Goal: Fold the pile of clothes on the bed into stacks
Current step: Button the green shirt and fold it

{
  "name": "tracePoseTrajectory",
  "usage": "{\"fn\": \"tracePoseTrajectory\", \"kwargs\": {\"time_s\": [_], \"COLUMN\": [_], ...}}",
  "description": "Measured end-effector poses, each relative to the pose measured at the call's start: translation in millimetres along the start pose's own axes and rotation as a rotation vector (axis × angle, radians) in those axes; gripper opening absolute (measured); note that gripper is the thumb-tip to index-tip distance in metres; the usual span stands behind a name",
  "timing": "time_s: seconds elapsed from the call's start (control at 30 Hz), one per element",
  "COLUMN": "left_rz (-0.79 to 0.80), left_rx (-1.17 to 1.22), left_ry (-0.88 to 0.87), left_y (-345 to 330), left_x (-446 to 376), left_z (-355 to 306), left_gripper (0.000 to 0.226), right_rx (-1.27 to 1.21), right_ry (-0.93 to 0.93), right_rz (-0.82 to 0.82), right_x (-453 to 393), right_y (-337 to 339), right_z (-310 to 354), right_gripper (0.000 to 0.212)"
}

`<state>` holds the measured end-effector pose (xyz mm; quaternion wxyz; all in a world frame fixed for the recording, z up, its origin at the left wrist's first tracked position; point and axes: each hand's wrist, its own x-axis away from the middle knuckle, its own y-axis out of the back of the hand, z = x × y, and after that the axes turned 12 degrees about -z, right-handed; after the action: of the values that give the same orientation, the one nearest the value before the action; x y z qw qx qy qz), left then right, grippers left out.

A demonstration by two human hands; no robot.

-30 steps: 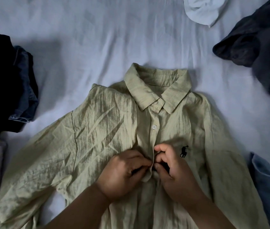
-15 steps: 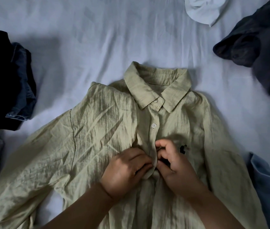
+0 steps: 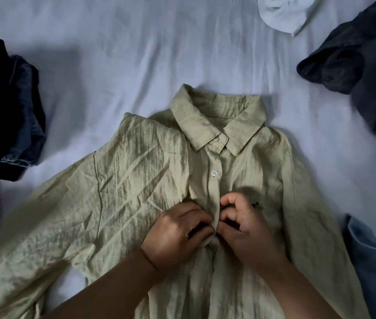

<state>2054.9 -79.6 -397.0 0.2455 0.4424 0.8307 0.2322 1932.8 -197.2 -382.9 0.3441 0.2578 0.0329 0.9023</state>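
Crinkled pale-green collared button shirt lies face-up, centre frame, on white bedsheet; hem cut off below. Left hand and right hand both pinch its placket; the button between them is hidden. Chest logo half covered.

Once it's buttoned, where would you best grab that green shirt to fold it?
Probably the green shirt at its two shoulder seams, reaching from the hem side: it lies flat, face up, collar pointing away, sleeves spread out, so the shoulders are its widest, firmest corners.
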Motion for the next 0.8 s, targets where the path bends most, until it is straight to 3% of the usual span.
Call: {"fn": "tracePoseTrajectory", "kwargs": {"time_s": [0.33, 0.8], "left_rz": [0.076, 0.015], "left_rx": [0.272, 0.18], "left_ry": [0.18, 0.148], "left_y": [13, 7], "left_x": [-11, -7], "left_z": [8, 1], "left_gripper": [0.013, 0.005], "right_rx": [-0.156, -0.158], "right_ry": [-0.099, -0.085], "right_rz": [0.025, 0.02], "right_x": [-1, -2], "right_y": [1, 0], "right_z": [2, 3], "right_gripper": [0.033, 0.031]}}
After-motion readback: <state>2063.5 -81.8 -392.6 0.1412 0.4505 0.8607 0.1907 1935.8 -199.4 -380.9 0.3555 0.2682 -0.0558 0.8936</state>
